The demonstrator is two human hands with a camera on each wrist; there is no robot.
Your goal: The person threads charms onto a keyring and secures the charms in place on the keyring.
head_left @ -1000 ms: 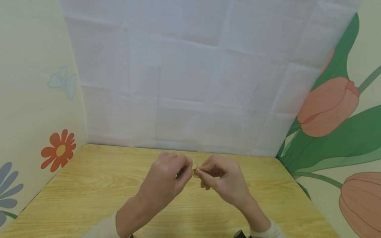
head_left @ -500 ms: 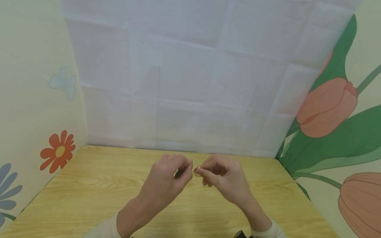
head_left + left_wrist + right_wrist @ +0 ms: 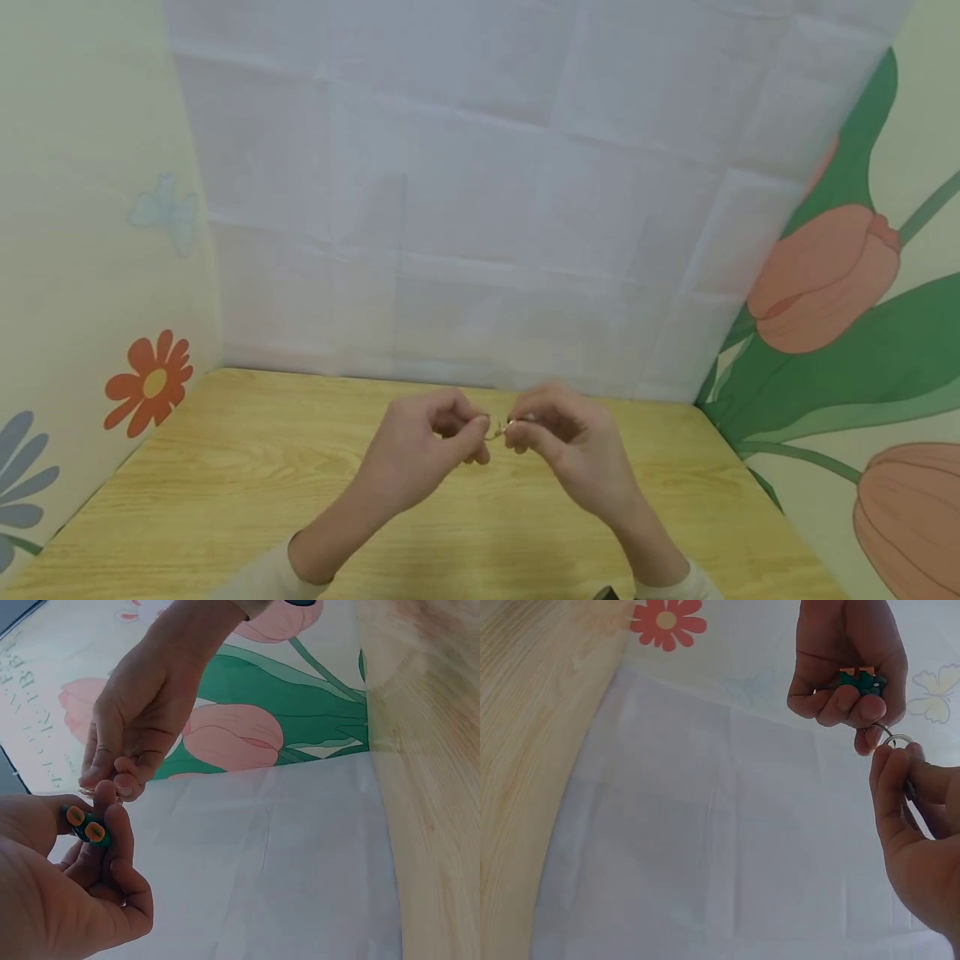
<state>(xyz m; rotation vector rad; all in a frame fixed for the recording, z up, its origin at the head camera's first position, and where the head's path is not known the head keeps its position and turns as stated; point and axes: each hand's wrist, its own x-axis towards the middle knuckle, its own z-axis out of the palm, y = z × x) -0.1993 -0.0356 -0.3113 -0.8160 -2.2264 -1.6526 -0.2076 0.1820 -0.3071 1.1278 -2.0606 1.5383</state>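
Both hands sit slightly lower than a second ago, and the ring shows less between the fingertips than it did then. Otherwise the pose is the same: hands meeting over the middle of the table.

Left hand [image 3: 420, 454]: fingers curled in, thumb and forefinger tip pinching one side of the ring [image 3: 495, 429]. A small green charm [image 3: 862, 681] with orange patches is tucked against the curled fingers of the same hand; it is plain in both wrist views and hidden in the head view. The link between charm and ring cannot be made out.

Right hand [image 3: 573, 454]: fingers curled, thumb and forefinger tips closed narrow on the other side of the ring. In the right wrist view the ring is a thin metal loop standing just above the right fingertips [image 3: 889, 761], with the left hand's fingertip touching it from above.

Ring held in the air, between the two hands, above the table [image 3: 225, 467] and not touching it. Fingertips of the two hands nearly meet.

Surroundings: pale wood-grain table; white creased sheet [image 3: 480, 208] hung behind it; wall at left with a red flower [image 3: 148, 383] and a faint butterfly [image 3: 167, 215]; wall at right with large pink tulips [image 3: 825, 279] and green leaves. Light sleeve cuffs at both wrists.
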